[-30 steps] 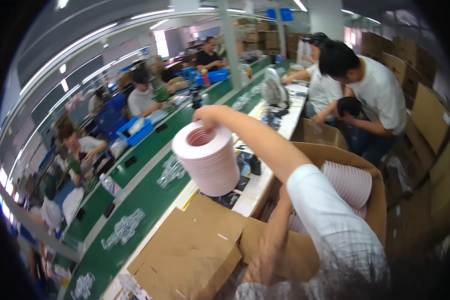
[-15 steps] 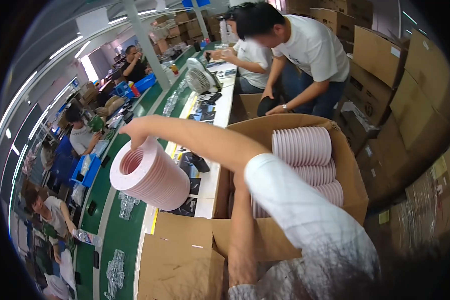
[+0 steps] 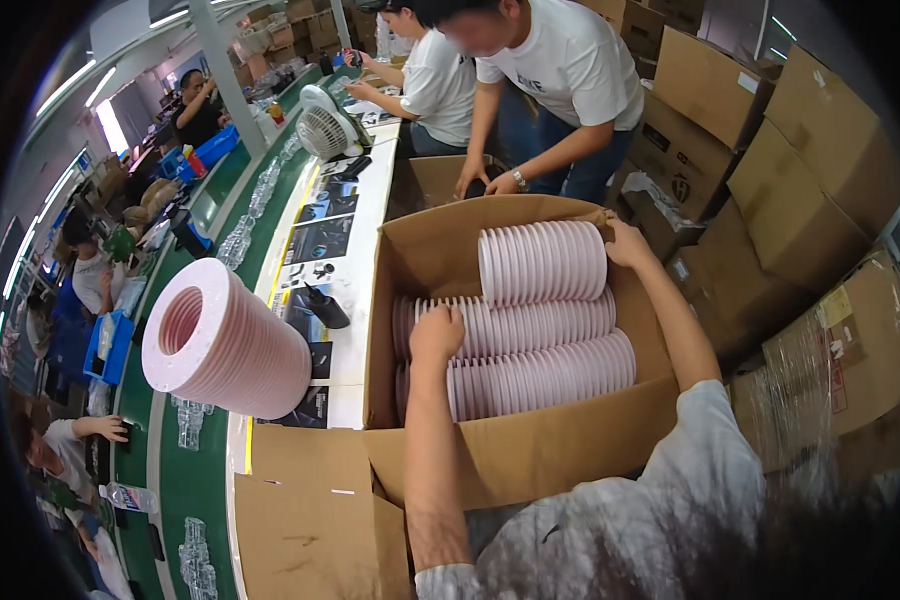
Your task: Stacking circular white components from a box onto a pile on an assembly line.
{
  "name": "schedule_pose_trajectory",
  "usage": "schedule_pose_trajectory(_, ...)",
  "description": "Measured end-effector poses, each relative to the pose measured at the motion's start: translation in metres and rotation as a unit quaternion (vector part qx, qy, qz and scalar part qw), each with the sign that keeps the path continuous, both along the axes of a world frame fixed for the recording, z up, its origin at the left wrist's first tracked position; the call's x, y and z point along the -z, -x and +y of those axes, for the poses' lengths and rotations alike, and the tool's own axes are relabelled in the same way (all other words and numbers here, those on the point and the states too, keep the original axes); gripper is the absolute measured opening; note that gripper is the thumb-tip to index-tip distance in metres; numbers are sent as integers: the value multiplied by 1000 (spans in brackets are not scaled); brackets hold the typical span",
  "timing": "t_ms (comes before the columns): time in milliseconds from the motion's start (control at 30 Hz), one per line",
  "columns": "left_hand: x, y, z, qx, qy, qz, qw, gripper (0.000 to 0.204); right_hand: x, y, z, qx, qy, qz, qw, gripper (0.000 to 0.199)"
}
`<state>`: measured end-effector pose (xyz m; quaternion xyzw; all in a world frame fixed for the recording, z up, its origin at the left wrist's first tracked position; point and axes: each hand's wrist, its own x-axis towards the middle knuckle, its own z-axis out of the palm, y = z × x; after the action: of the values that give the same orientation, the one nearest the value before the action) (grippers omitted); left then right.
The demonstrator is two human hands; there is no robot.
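Several stacks of ribbed, pale pink plastic rings lie on their sides in an open cardboard box (image 3: 530, 460) in front of me. My left hand (image 3: 437, 335) is curled over the left part of the middle stack (image 3: 540, 325); its fingertips are hidden. At the box's far right corner, my right hand (image 3: 625, 243) reaches in beside the right end of the top stack (image 3: 542, 263), fingers apart. A lower stack (image 3: 545, 375) lies nearer me. Left of the box, another ring stack (image 3: 235, 345) stands tilted in view on the bench, touched by neither hand.
A green conveyor (image 3: 175, 480) with clear plastic trays runs along the left. The white bench (image 3: 350, 350) holds a fan (image 3: 325, 125), dark cards and a black object (image 3: 327, 307). Ahead, a co-worker (image 3: 570, 70) bends over another box. Cartons (image 3: 810, 190) are piled at right.
My right hand has left the ring stack on the bench and moved right, to the box's far corner. My left hand remains in the box. The view has shifted.
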<state>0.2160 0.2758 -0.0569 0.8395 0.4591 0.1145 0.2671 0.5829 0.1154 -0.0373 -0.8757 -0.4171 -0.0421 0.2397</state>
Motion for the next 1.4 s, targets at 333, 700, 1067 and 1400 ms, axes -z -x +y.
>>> schedule_pose_trajectory(333,11,6,-3,3,4,4,1000,39,40,-10,-13,105,-62,75,990,47)
schedule_pose_trajectory(700,15,3,2,26,22,-70,997,34,-111,70,-75,-39,-99,150,983,29)
schedule_pose_trajectory(1067,7,1,-8,113,-15,-303,946,68,-80,149,-14,-279,-45,405,869,44)
schedule_pose_trajectory(1400,-7,12,5,-3,-102,-5,995,49,8,187,23,-312,18,498,809,28)
